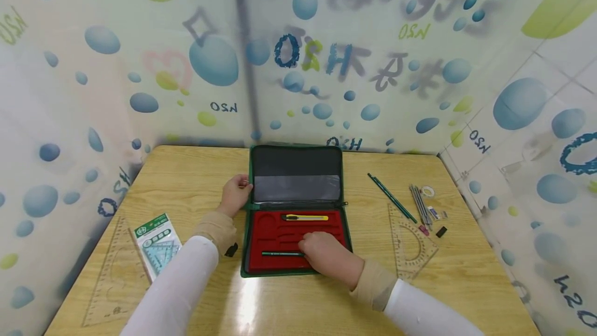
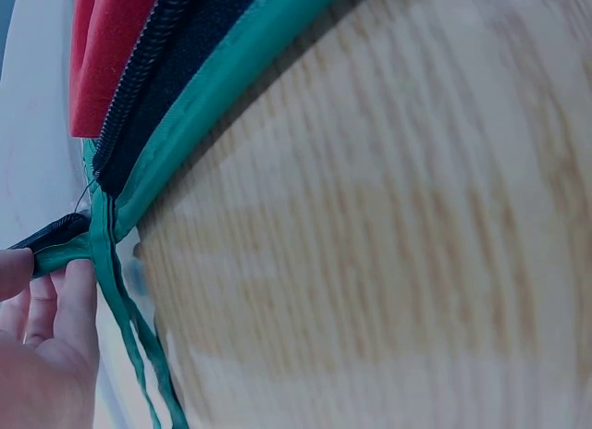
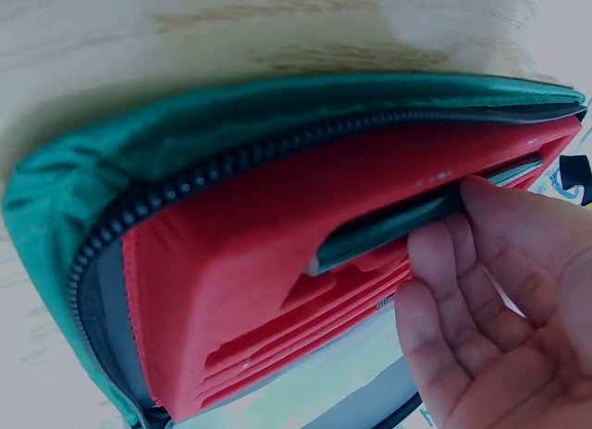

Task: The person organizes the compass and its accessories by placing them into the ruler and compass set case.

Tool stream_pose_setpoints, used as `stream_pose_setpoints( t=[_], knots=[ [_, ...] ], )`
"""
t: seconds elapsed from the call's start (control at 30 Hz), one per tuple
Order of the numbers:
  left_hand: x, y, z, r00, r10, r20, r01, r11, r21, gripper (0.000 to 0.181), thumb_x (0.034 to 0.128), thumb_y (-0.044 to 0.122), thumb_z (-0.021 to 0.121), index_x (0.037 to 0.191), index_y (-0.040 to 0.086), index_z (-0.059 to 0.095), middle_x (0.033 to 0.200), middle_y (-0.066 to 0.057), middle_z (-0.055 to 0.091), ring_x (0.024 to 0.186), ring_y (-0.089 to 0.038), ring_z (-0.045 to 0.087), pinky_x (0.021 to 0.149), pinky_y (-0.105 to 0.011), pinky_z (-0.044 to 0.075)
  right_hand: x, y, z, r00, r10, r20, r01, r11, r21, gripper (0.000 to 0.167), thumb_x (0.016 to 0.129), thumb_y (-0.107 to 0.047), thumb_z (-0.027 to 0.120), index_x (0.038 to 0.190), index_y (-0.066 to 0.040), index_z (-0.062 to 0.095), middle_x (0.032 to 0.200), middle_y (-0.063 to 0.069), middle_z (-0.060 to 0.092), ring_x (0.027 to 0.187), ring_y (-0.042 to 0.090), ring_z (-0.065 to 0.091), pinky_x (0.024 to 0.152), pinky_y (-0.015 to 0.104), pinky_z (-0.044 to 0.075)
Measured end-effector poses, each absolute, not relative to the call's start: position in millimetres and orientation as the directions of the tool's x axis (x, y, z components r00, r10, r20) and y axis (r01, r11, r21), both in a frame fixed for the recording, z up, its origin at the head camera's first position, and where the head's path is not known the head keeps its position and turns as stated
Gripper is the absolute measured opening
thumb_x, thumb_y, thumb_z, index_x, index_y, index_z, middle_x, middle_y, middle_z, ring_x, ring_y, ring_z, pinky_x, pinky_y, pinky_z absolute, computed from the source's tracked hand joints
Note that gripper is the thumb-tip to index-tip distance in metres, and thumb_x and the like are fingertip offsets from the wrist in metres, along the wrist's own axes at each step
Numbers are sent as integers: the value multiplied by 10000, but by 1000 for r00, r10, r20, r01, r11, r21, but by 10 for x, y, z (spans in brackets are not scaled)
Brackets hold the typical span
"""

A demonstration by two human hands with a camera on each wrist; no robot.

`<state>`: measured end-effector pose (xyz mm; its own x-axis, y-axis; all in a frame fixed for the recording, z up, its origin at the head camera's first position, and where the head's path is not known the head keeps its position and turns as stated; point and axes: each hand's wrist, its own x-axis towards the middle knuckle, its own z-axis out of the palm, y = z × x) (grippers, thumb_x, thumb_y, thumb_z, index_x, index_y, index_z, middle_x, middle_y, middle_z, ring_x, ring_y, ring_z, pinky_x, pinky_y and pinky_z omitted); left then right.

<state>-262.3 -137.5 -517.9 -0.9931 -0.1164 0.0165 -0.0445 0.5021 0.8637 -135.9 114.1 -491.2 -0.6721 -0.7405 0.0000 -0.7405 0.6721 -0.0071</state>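
An unzipped green zip case [image 1: 245, 268] lies open on the table, its red moulded insert [image 1: 270, 232] facing up. My left hand [image 1: 235, 196] pinches the green fabric edge of the raised lid [image 2: 60, 253], beside the zip. Over the insert's near part, my right hand [image 1: 328, 254] holds a dark green pencil [image 3: 388, 227] between thumb and fingers, the pencil lying along a slot. Part of the pencil is hidden behind the fingers. A yellow utility knife [image 1: 305, 218] sits in the insert's far slot.
At left lie a packaged ruler set [image 1: 158, 242] and a clear set square [image 1: 109, 279]. Two green pencils [image 1: 392, 197], several grey pencil-like sticks [image 1: 421, 205], a white tape ring [image 1: 427, 191], a black block [image 1: 441, 232] and another set square [image 1: 396, 237] lie at right.
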Motion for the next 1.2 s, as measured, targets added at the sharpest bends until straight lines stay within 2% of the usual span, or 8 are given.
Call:
stream_pose_setpoints(
  t=[0.37,0.8,1.0,1.2],
  knots=[
    [-2613,-1376,-5165,-993,-112,25,-35,501,865,264,905,14,570,1153,-75,581,1056,-256,610,1025,-355,579,868,-441,491,-1364,1138,-4922,-703,-711,-19,-712,702,16,113,844,-127,680,739,-169,676,677,-39,604,629,104,569,571,253,487],
    [-2606,-1386,-5184,-994,-103,25,-30,497,867,282,907,16,561,1170,-85,573,1057,-257,603,1023,-363,568,860,-440,494,-1379,1136,-4931,-709,-706,-2,-705,708,55,148,852,-92,657,717,-153,653,644,-23,585,597,108,552,535,245,464],
    [-2610,-1380,-5166,-995,-99,5,-44,493,869,295,917,35,560,1195,-66,566,1085,-253,598,1046,-354,569,872,-442,491,-1385,1140,-4916,-710,-704,16,-703,711,28,150,828,-97,671,695,-155,631,632,-27,574,590,109,556,537,244,465],
    [-2600,-1385,-5158,-994,-104,8,-45,489,871,290,914,30,561,1185,-75,566,1082,-261,599,1044,-367,566,871,-448,491,-1396,1167,-4883,-732,-681,-1,-680,732,-45,125,819,-133,700,719,-168,636,655,-54,581,605,87,547,567,234,480]
  ],
)
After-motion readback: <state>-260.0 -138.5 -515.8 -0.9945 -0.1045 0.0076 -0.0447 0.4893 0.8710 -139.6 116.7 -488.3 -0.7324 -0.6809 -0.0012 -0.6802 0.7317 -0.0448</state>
